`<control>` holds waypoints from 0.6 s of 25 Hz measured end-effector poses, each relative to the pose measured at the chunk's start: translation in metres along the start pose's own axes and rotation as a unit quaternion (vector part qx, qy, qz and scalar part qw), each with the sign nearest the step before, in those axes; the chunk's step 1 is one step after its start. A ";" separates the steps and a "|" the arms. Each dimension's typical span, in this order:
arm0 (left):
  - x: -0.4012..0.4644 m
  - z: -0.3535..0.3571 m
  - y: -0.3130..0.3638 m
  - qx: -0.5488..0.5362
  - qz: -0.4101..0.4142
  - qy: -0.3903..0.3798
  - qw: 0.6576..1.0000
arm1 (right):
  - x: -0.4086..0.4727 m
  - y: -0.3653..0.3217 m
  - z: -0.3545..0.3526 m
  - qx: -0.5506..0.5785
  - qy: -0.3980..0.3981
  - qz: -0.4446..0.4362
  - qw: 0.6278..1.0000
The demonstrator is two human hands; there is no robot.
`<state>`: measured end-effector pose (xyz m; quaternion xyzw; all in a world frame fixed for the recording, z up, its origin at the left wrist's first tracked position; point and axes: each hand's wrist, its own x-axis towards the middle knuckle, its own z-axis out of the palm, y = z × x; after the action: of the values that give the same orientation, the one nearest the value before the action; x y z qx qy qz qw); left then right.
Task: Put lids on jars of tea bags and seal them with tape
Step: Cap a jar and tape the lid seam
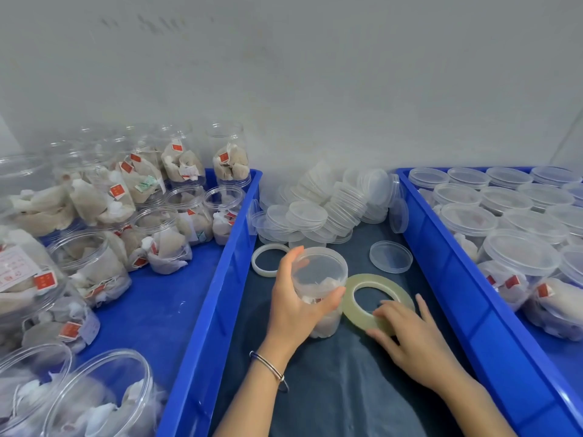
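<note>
You're at the sealing step, by the look of it: lid on, tape about to come into play. Left bin (pixel 217 260) is full of open jars of tea bags, right bin (pixel 448 244) holds capped ones, and you're working on the dark bench (pixel 340 389) between them.

The jar (pixel 318 288) stands upright mid-bench with its lid (pixel 320 266) seated on top. Just beside it on the right, touching or nearly so, lies the tape roll (pixel 356 316), flat. A thinner ring (pixel 268 272) lies behind your left hand, a stray lid (pixel 391 257) sits further back, and the lid pile (pixel 328 203) is heaped against the wall.

Your left hand (pixel 293 307) is wrapped round the jar, thumb across the front, fingers curled behind the rim: a firm hold. Your right hand (pixel 410 335) lies on the roll's near edge, fingers fairly straight, pressing rather than gripping.

Next you'll need to lift that roll, find the free end, and stick it at the lid seam while the left hand steadies or turns the jar.
</note>
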<state>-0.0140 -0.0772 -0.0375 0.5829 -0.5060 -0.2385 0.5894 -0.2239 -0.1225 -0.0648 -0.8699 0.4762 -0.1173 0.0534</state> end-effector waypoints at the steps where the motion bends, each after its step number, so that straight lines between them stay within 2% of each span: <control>1: 0.001 0.000 0.001 0.006 -0.005 -0.005 1.000 | 0.002 -0.004 -0.005 0.068 0.034 0.012 0.997; 2: 0.002 -0.001 0.001 0.011 -0.010 -0.012 1.000 | 0.003 -0.009 -0.013 0.173 0.062 0.048 0.982; 4: 0.007 -0.004 0.002 0.018 -0.019 -0.034 0.999 | 0.003 -0.020 -0.035 0.402 0.142 0.120 0.897; 5: 0.010 -0.006 0.005 0.022 -0.024 -0.050 0.998 | 0.001 -0.025 -0.046 0.481 0.182 0.126 0.848; 6: 0.010 -0.009 0.010 0.027 -0.019 -0.060 0.998 | -0.001 -0.029 -0.055 0.524 0.205 0.112 0.819; 7: 0.010 -0.012 0.017 0.040 -0.001 -0.051 0.998 | -0.006 -0.034 -0.062 0.546 0.212 0.084 0.806; 8: 0.007 -0.014 0.025 0.055 0.032 -0.026 0.998 | -0.010 -0.040 -0.068 0.550 0.212 0.055 0.806; 10: 0.002 -0.011 0.047 0.069 0.120 0.012 0.990 | -0.014 -0.051 -0.071 0.499 0.210 0.009 0.841; 12: -0.002 -0.001 0.068 0.051 0.136 -0.053 0.988 | -0.015 -0.059 -0.068 0.404 0.213 -0.022 0.889; 15: -0.004 0.008 0.080 0.076 0.104 -0.165 0.978 | -0.013 -0.067 -0.065 0.350 0.200 -0.034 0.914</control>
<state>-0.0473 -0.0602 0.0342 0.5229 -0.6705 -0.2298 0.4735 -0.1929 -0.0738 0.0100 -0.7695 0.3755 -0.4497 0.2541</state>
